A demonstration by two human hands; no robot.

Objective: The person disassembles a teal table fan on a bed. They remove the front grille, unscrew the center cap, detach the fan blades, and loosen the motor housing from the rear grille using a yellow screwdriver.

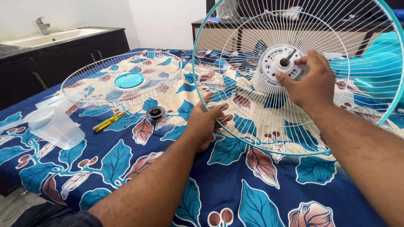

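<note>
Your left hand (204, 126) grips the lower wires of the rear fan guard (235, 105), fingers curled around them; the guard stands tilted above the bed (252, 197). Your right hand (309, 82) presses its fingers onto the white motor hub (280, 63) beside the shaft. Keep the guard steady while seating it. The front guard (122, 80), screwdriver (109, 121) and black nut (155, 112) lie on the floral bedsheet; a sink (54, 37) stands behind.

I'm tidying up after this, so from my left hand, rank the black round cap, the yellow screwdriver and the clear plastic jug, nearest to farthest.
Measured from the left hand, in the head view:
1. Black round cap, just to its left on the cloth.
2. Yellow screwdriver, farther left, beside the flat fan grille.
3. Clear plastic jug, farthest, near the left edge of the table.
</note>
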